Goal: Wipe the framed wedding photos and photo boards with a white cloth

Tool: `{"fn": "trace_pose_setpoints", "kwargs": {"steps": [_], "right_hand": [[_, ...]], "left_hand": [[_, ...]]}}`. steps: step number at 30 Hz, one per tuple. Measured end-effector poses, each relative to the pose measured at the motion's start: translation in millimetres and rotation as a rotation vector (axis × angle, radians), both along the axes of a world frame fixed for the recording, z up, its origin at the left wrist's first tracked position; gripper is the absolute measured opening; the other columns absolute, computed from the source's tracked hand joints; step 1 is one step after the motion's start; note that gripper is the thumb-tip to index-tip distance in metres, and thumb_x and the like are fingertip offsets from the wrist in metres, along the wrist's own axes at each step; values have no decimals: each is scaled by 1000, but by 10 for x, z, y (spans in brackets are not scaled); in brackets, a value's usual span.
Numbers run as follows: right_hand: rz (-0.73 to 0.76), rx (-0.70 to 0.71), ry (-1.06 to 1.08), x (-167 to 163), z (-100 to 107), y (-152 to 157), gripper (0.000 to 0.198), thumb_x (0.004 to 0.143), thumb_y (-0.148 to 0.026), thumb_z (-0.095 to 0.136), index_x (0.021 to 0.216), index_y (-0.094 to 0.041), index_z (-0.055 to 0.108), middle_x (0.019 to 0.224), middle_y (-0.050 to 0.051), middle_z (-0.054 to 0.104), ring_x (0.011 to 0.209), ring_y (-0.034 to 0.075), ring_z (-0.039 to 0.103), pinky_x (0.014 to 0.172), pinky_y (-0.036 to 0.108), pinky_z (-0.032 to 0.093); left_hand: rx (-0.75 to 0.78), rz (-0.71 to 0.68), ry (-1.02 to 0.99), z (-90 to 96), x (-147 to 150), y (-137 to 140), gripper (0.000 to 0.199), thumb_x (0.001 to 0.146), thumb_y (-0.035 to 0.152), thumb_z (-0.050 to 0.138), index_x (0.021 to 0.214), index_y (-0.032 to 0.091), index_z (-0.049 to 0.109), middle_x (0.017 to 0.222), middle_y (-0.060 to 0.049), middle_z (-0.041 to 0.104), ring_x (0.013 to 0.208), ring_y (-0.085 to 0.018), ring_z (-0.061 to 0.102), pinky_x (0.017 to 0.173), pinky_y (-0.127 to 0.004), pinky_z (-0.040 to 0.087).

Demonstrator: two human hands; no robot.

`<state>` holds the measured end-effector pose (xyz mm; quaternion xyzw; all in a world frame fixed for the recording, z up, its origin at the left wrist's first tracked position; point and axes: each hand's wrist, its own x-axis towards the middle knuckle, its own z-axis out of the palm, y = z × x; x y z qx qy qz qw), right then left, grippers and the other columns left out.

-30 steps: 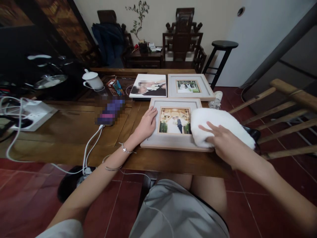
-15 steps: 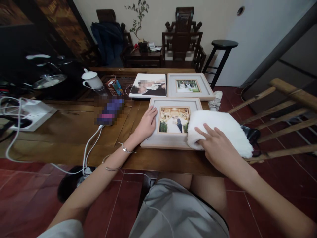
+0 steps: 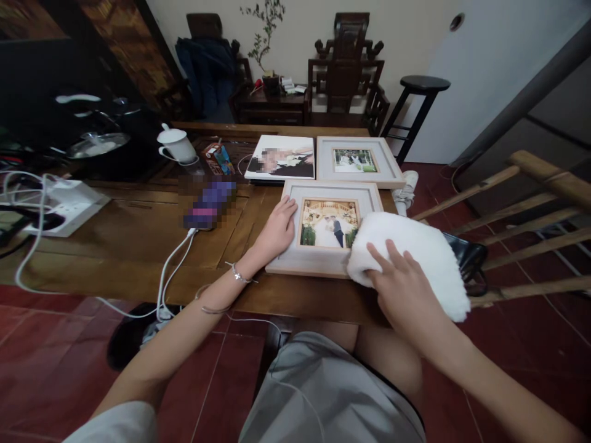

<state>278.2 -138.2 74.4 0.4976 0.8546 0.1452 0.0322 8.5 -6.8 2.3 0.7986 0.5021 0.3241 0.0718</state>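
A pale wooden picture frame (image 3: 318,261) with a wedding photo lies flat near the front edge of the table, directly before me. Its left side is held by my left hand (image 3: 278,231), the fingers laid over the rim. On the frame's lower right corner sits a fluffy white cloth (image 3: 415,246), which hides that corner and part of the right side. My right hand (image 3: 401,286) grips the cloth from above, thumb side tucked into its near fold. Behind lie a second pale frame (image 3: 392,175) and a white-covered photo piece (image 3: 282,161).
A phone (image 3: 210,206) on a white cable, a drink carton (image 3: 218,160), a lidded white cup (image 3: 178,146) and a white power strip (image 3: 76,212) occupy the table's left. A wooden chair (image 3: 538,169) with a black bag (image 3: 466,258) stands at right.
My right hand has drawn the white cloth slightly towards me at the frame's right corner. My left hand stays on the frame's left side. The view has shifted a little.
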Motion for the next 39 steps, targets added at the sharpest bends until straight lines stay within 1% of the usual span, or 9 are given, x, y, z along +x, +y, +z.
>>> {"fn": "trace_pose_setpoints", "kwargs": {"steps": [6, 12, 15, 22, 25, 30, 32, 35, 39], "right_hand": [[19, -143, 60, -566, 50, 17, 34, 88, -7, 55, 109, -19, 79, 148, 16, 55, 136, 47, 48, 105, 62, 45], [137, -174, 138, -947, 0, 108, 34, 96, -11, 48, 107, -19, 79, 150, 14, 53, 137, 44, 48, 108, 61, 44], [154, -136, 153, -819, -24, 132, 35, 92, -5, 50, 103, -19, 80, 148, 11, 56, 137, 40, 49, 109, 57, 45], [169, -8, 89, -44, 27, 89, 34, 81, -1, 55, 99, -16, 80, 140, 12, 63, 130, 39, 56, 102, 52, 51], [176, 19, 82, 44, 13, 61, 32, 80, -1, 57, 96, -16, 80, 139, 13, 64, 129, 40, 56, 101, 53, 50], [155, -64, 135, -398, -35, 76, 31, 85, -6, 58, 104, -18, 79, 144, 14, 59, 133, 41, 52, 106, 58, 45], [167, -123, 181, -675, -42, 102, 31, 89, -6, 55, 105, -19, 79, 146, 14, 57, 135, 40, 50, 108, 59, 44], [278, -208, 236, -1028, -42, 137, 30, 95, -13, 53, 107, -19, 79, 151, 15, 53, 138, 40, 47, 111, 61, 40], [274, -224, 233, -1228, -18, 176, 33, 100, -19, 47, 111, -16, 77, 154, 17, 47, 142, 41, 42, 113, 62, 37]], "left_hand": [[12, 5, -6, 1, 18, -1, 45, 89, 6, 41, 128, 9, 64, 143, -17, 60, 144, -29, 44, 121, -53, 36], [7, -5, 3, 15, 1, -7, 45, 91, 7, 40, 130, 7, 63, 143, -17, 59, 145, -29, 43, 120, -54, 36], [10, -17, -3, 7, -14, 1, 45, 91, 8, 41, 131, 9, 63, 143, -16, 60, 145, -28, 43, 121, -54, 35], [-18, -27, -4, -5, -6, 20, 46, 91, 9, 40, 131, 7, 62, 143, -16, 59, 145, -30, 42, 122, -53, 34], [-33, -26, -3, 3, 8, 18, 46, 91, 9, 39, 132, 5, 61, 144, -18, 57, 146, -30, 40, 122, -53, 32], [-120, -1, -66, 60, 37, -5, 45, 99, 27, 39, 135, 9, 60, 148, -16, 55, 148, -28, 38, 124, -51, 28], [-191, 26, -164, 94, 52, -18, 49, 102, 39, 37, 138, 12, 58, 152, -14, 51, 148, -27, 37, 125, -49, 24], [-289, 62, -372, 139, 66, -32, 60, 104, 52, 27, 139, 16, 58, 154, -12, 49, 149, -25, 36, 126, -44, 21], [-352, 56, -584, 147, 52, -35, 72, 104, 58, 11, 141, 16, 57, 154, -11, 49, 148, -25, 38, 125, -43, 21]]}}
